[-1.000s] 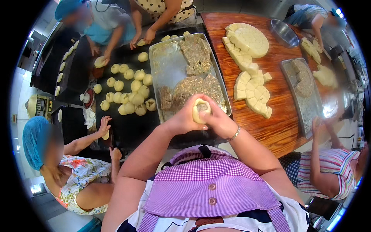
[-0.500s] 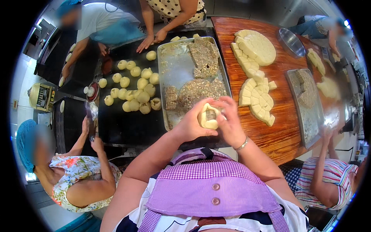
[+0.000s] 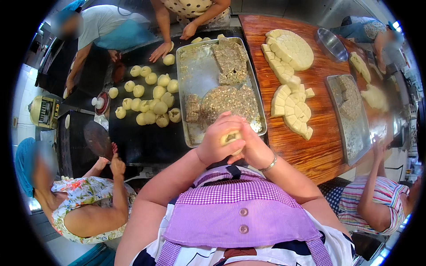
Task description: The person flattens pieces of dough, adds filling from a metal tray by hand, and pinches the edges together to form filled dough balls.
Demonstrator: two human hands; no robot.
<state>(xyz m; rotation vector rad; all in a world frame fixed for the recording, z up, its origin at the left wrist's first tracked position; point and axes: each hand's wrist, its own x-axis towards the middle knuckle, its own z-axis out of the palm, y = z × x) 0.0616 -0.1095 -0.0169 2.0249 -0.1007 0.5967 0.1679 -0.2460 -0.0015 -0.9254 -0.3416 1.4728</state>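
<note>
Cupped around a pale piece of dough with an opening in it, my left hand and my right hand meet above the front of a metal tray; their fingers overlap and hide much of the dough. That tray holds crumbly, speckled filling in slabs and chunks. To its left, several round dough balls rest on a black worktop. Cut dough pieces and a scored round slab lie on the wooden table to the right.
A steel bowl and second tray sit at the right. Co-workers work around me: two at the back left, one back right, one lower right, one lower left holding a dark round paddle. A red-and-white object sits left.
My fingers have closed further over the dough, covering more of its opening. The lower-left co-worker has raised a dark paddle. A back-left co-worker's hands have moved along the black worktop.
</note>
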